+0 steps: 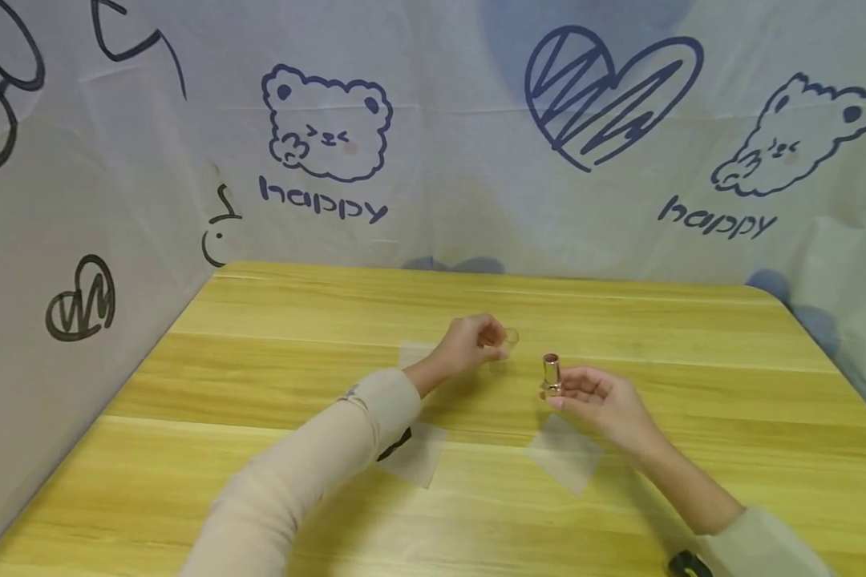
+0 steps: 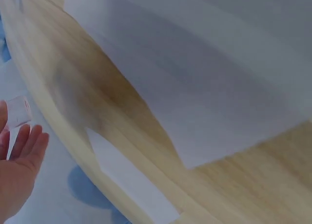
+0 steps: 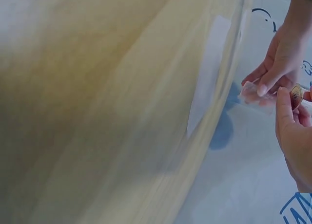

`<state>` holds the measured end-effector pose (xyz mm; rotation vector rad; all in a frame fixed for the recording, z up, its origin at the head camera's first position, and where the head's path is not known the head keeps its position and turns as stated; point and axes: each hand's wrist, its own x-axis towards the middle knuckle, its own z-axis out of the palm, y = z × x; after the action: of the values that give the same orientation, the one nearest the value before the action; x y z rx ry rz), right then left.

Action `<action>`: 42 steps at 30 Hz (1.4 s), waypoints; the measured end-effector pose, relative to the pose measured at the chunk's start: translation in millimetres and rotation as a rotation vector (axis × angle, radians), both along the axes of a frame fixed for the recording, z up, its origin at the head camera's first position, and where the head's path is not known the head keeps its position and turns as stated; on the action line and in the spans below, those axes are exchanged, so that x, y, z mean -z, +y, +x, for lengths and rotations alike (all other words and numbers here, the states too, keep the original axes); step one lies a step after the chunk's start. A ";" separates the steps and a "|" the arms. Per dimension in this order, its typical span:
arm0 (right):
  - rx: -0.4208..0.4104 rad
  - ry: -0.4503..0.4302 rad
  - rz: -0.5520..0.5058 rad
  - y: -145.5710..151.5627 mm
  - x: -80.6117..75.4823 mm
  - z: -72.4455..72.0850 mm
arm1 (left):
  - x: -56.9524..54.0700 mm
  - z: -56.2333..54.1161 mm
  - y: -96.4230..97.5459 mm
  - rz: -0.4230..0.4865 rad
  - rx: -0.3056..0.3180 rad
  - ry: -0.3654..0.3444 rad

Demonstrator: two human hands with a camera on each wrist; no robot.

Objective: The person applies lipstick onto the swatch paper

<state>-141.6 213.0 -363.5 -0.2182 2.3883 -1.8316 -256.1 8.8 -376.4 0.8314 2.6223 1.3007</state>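
Observation:
In the head view my left hand [image 1: 469, 343] pinches a clear cap [image 1: 510, 338] above the far middle of the table. The left wrist view has this clear cap [image 2: 19, 112] in the fingers at its left edge. To the right and a little nearer, my right hand [image 1: 609, 401] holds a shiny rose-gold lipstick tube [image 1: 552, 373] upright by its lower end, its dark top end facing up. Cap and tube are apart in the head view. A round gold label [image 3: 296, 96] shows on the tube's base in the right wrist view.
A wooden-grain table [image 1: 260, 497] lies under both hands. One white paper square [image 1: 566, 453] is below the right hand; another paper square [image 1: 420, 458] lies by the left forearm, and a third paper [image 1: 413, 353] is partly hidden behind it. A cloth wall [image 1: 462, 160] with drawings stands behind.

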 end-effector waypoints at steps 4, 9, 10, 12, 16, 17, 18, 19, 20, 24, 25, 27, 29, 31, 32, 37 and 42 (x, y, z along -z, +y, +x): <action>0.006 0.011 -0.009 -3.3 -0.2 2.4 | 2.5 -2.3 2.3 -0.031 0.009 0.018; 0.012 0.020 -0.015 -6.8 -2.3 4.8 | 7.0 -5.1 3.8 -0.043 0.000 0.021; 0.013 0.020 -0.010 -7.1 -2.5 5.1 | 8.0 -5.5 3.9 -0.045 -0.002 0.023; 0.017 0.022 -0.002 -7.5 -2.3 5.7 | 9.9 -5.8 4.0 -0.048 -0.007 0.014; 0.018 0.022 -0.001 -7.6 -1.3 7.3 | 11.6 -4.7 4.1 -0.059 -0.008 -0.005; 0.017 0.022 -0.005 -7.6 -1.2 7.5 | 11.5 -4.2 4.1 -0.061 -0.011 -0.010; 0.016 0.021 -0.009 -7.7 -1.0 7.7 | 11.3 -3.7 4.0 -0.062 -0.015 -0.016; 0.011 0.020 -0.016 -7.8 -1.0 7.7 | 11.0 -3.2 4.0 -0.063 -0.019 -0.022; 0.008 0.021 -0.022 -7.8 -1.1 7.7 | 10.6 -2.7 4.1 -0.063 -0.025 -0.030; 0.003 0.023 -0.039 -8.0 -2.4 7.9 | 9.2 -1.5 4.5 -0.068 -0.048 -0.051; 0.002 0.024 -0.042 -8.0 -2.7 8.0 | 9.1 -1.3 4.6 -0.072 -0.052 -0.050; 0.003 0.022 -0.047 -8.0 -3.1 8.2 | 9.2 -1.2 4.8 -0.081 -0.058 -0.043; 0.001 0.018 -0.054 -8.2 -3.5 8.2 | 9.4 -1.2 4.7 -0.088 -0.058 -0.037; -0.001 0.013 -0.060 -8.4 -3.6 8.2 | 9.6 -1.2 4.8 -0.096 -0.058 -0.029; 0.000 0.009 -0.063 -8.5 -3.6 8.2 | 9.9 -1.3 4.9 -0.096 -0.056 -0.029; 0.004 -0.001 -0.063 -8.1 -4.2 9.0 | 10.4 -1.4 4.7 -0.109 -0.045 -0.031; 0.016 -0.013 -0.054 -8.3 -6.1 10.6 | 11.3 -1.9 1.7 -0.140 -0.029 -0.050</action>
<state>-131.0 204.8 -357.4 -0.1928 2.3409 -1.9004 -257.9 10.6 -387.7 0.7331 2.6588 1.1129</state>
